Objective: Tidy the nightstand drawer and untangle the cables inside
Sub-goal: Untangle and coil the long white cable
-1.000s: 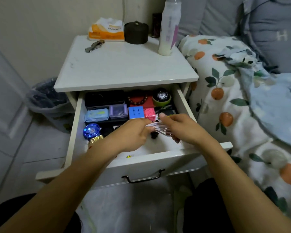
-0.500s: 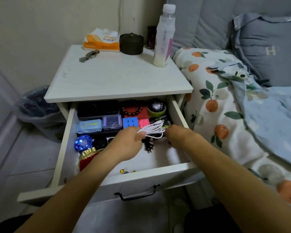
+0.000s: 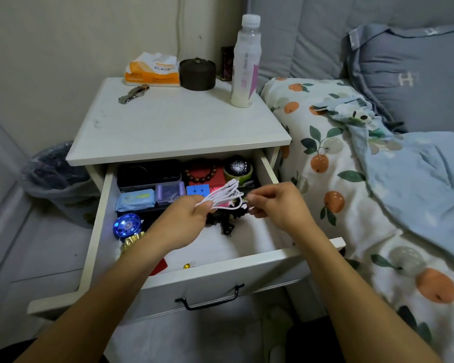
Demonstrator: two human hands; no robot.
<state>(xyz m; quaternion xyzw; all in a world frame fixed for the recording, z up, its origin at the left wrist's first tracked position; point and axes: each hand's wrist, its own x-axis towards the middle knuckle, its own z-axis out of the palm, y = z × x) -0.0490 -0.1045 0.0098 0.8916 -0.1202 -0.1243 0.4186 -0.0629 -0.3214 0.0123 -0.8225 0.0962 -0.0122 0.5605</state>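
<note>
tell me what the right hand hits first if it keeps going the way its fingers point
Its fingers point left, so the right hand would probably first meet the white cable bundle held by the left hand. Depth is hard to judge from one view.

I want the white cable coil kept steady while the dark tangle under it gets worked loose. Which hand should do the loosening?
The right hand: its fingers already pinch at the black cable tangle, while the left hand grips the white cable coil.

Looped white cable (image 3: 224,196) held above open white drawer (image 3: 220,268), black cable (image 3: 224,221) beneath.
</note>
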